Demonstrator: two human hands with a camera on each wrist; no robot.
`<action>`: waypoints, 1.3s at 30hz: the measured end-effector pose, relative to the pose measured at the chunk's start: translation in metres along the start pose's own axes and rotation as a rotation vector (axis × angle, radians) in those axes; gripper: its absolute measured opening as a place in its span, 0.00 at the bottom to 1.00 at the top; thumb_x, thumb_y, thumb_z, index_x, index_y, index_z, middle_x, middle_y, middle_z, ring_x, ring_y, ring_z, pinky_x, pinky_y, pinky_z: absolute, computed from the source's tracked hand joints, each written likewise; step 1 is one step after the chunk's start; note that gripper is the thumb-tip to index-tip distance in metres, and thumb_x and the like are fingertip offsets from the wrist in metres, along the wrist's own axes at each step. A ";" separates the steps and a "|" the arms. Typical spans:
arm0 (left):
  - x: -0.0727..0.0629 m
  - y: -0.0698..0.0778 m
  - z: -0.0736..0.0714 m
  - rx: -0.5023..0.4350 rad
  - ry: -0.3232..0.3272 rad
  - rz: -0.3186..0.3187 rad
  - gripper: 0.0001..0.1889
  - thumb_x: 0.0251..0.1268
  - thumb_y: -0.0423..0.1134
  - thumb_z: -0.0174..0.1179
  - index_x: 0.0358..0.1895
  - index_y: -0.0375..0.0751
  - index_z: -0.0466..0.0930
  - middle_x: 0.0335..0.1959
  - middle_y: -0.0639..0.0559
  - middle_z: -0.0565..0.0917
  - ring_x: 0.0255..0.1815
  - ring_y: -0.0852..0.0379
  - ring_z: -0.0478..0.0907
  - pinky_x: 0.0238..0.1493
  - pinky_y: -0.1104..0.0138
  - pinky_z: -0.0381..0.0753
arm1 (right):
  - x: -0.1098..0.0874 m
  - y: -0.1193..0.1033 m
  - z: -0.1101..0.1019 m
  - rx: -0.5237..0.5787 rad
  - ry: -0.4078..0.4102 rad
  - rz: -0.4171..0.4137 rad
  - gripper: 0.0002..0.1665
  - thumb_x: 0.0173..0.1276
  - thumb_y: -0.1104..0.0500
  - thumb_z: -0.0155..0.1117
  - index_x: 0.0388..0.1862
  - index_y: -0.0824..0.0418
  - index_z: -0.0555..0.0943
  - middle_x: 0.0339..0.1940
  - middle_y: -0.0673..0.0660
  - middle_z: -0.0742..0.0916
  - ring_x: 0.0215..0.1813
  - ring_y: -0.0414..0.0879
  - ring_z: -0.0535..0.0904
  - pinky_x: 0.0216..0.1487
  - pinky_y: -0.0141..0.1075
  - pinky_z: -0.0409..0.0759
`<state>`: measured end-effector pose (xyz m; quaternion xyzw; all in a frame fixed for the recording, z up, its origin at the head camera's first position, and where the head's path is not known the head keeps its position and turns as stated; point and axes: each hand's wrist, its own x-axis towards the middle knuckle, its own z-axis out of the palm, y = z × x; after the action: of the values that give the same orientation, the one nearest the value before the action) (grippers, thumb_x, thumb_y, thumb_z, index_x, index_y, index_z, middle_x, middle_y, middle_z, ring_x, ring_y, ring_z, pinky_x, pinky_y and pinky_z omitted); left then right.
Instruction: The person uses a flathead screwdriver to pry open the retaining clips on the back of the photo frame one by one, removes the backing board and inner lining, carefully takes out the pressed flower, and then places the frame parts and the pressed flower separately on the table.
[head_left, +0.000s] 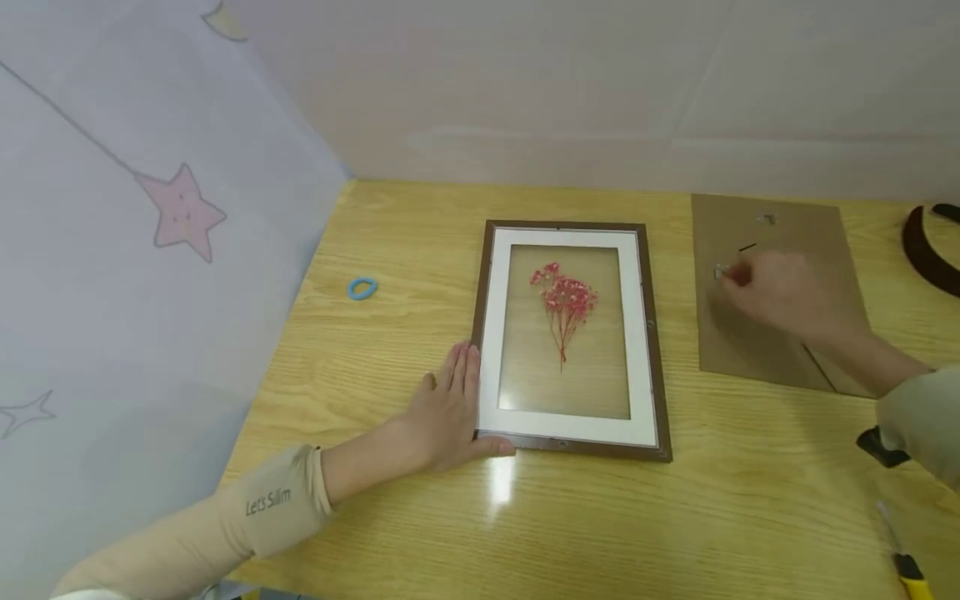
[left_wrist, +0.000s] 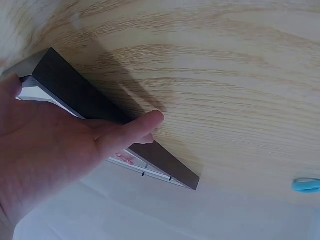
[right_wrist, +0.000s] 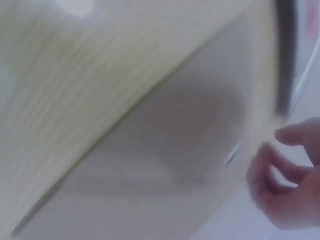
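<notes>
A brown picture frame (head_left: 663, 400) lies flat on the table, with a white mat (head_left: 645, 350) around a clear pane and pressed red flowers (head_left: 570, 300). My left hand (head_left: 447, 412) presses its lower left corner: straight fingers lie along the left side and the thumb reaches along the bottom edge. In the left wrist view, that hand (left_wrist: 55, 145) rests against the frame's dark outer side. Over a brown backing board (head_left: 727, 333) hovers my right hand (head_left: 780, 292), near a small metal hanger (head_left: 720, 272). The blurred right wrist view shows bent fingers, thumb apart, nothing visible between.
A second metal hanger (head_left: 767, 219) sits near the board's top edge. To the left lies a blue ring (head_left: 362, 288). A screwdriver (head_left: 909, 567) with a yellow and black handle is at lower right, and a dark curved band (head_left: 926, 258) at far right. Walls border the table behind and left.
</notes>
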<state>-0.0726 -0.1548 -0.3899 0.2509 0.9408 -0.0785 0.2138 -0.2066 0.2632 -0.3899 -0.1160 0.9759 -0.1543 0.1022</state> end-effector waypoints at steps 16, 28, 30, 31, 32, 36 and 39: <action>0.002 -0.004 0.005 0.050 0.035 -0.004 0.64 0.57 0.81 0.34 0.74 0.22 0.38 0.76 0.27 0.39 0.77 0.36 0.38 0.62 0.46 0.69 | 0.007 -0.171 0.058 0.165 -0.159 -0.114 0.33 0.60 0.39 0.69 0.05 0.56 0.70 0.04 0.44 0.65 0.12 0.37 0.57 0.13 0.30 0.55; 0.006 -0.005 0.010 0.069 0.045 -0.001 0.64 0.56 0.82 0.32 0.74 0.22 0.38 0.76 0.27 0.38 0.77 0.36 0.38 0.61 0.46 0.69 | 0.014 -0.166 0.055 0.301 -0.258 -0.009 0.18 0.66 0.57 0.65 0.18 0.63 0.84 0.11 0.54 0.82 0.11 0.47 0.78 0.12 0.31 0.74; 0.006 -0.006 0.010 0.071 0.041 -0.001 0.64 0.56 0.82 0.31 0.74 0.22 0.36 0.76 0.28 0.37 0.77 0.37 0.37 0.62 0.46 0.69 | 0.015 -0.165 0.055 0.343 -0.279 0.028 0.16 0.65 0.58 0.64 0.19 0.64 0.85 0.15 0.55 0.84 0.13 0.47 0.79 0.15 0.34 0.78; 0.006 -0.006 0.009 0.068 0.041 0.000 0.64 0.56 0.82 0.31 0.74 0.22 0.37 0.76 0.28 0.37 0.77 0.37 0.38 0.62 0.45 0.69 | 0.016 -0.164 0.056 0.363 -0.291 0.053 0.16 0.65 0.58 0.64 0.20 0.64 0.85 0.16 0.55 0.85 0.13 0.46 0.80 0.17 0.35 0.79; 0.006 -0.006 0.009 0.067 0.036 0.000 0.64 0.56 0.82 0.31 0.74 0.22 0.36 0.76 0.28 0.37 0.77 0.37 0.38 0.62 0.45 0.68 | 0.016 -0.163 0.057 0.383 -0.301 0.079 0.16 0.65 0.58 0.64 0.20 0.64 0.85 0.18 0.55 0.85 0.14 0.46 0.80 0.18 0.36 0.80; 0.005 -0.005 0.007 0.066 0.035 0.004 0.64 0.56 0.82 0.32 0.74 0.22 0.37 0.76 0.27 0.38 0.77 0.37 0.38 0.63 0.45 0.68 | 0.016 -0.160 0.063 0.448 -0.299 0.155 0.16 0.65 0.57 0.65 0.19 0.64 0.85 0.19 0.56 0.84 0.13 0.44 0.78 0.19 0.35 0.81; 0.004 -0.003 0.005 0.064 0.043 0.004 0.64 0.56 0.82 0.34 0.74 0.21 0.39 0.76 0.27 0.40 0.77 0.37 0.40 0.62 0.45 0.68 | 0.014 -0.160 0.067 0.491 -0.272 0.145 0.15 0.65 0.58 0.63 0.22 0.65 0.85 0.17 0.55 0.83 0.12 0.43 0.77 0.18 0.35 0.80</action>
<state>-0.0752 -0.1573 -0.3963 0.2610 0.9417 -0.1029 0.1855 -0.1729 0.0932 -0.4032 -0.0375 0.8924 -0.3612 0.2680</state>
